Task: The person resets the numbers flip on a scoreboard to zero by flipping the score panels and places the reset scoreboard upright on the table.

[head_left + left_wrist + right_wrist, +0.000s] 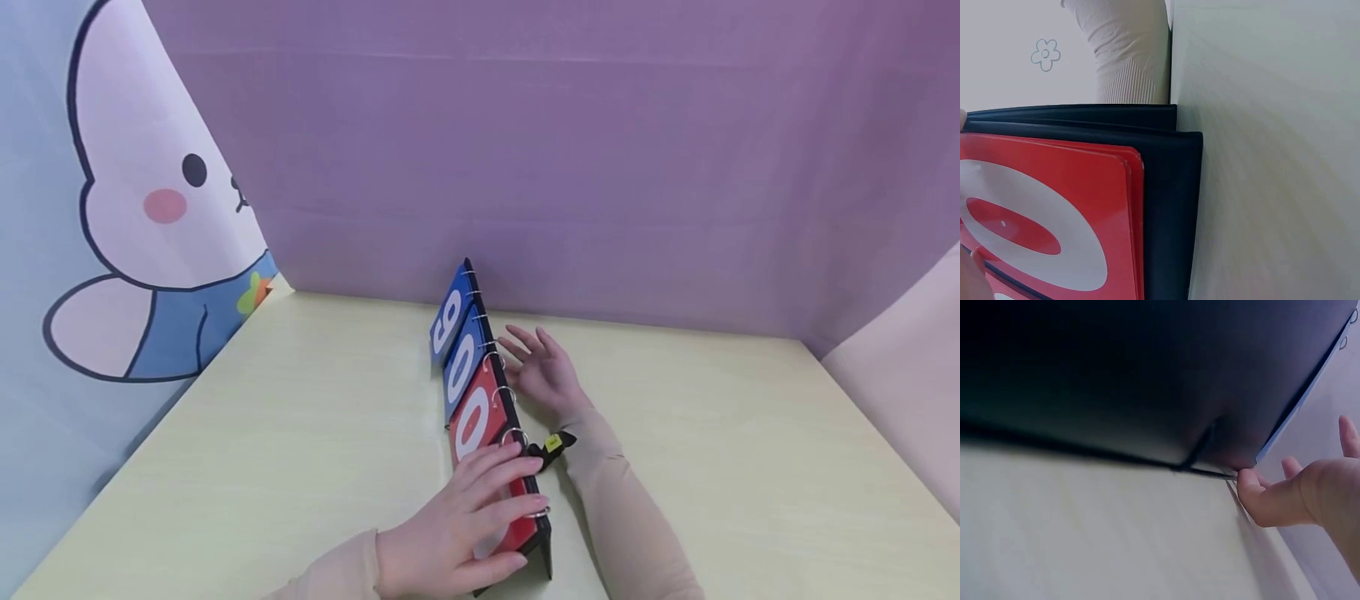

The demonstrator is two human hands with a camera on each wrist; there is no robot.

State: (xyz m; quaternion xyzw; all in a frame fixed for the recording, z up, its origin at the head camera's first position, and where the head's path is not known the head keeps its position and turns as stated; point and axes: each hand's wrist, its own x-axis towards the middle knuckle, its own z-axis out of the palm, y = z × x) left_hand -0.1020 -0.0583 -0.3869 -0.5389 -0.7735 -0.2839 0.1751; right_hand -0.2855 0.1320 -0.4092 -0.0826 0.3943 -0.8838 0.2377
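Observation:
A flip scoreboard (491, 396) stands tent-like on the table, running away from the person, with blue and red number cards hung on metal rings along its black top edge. My left hand (465, 521) lies over the nearest red card, fingers extended across to the top edge and thumb by the near end. In the left wrist view, a red card (1075, 206) shows a white 0, with bits of fingers at the left border. Behind the board, my right hand (547, 379) has its fingers spread, palm toward the rear panel; in the right wrist view it is close to the panel's (1147, 381) far lower corner.
The pale table (750, 467) runs back to a purple cloth (600, 167) hanging close behind the scoreboard's far end. On the left hangs a light-blue cloth (30, 417) with a cartoon rabbit. A black band with a yellow label (553, 442) is at the right wrist.

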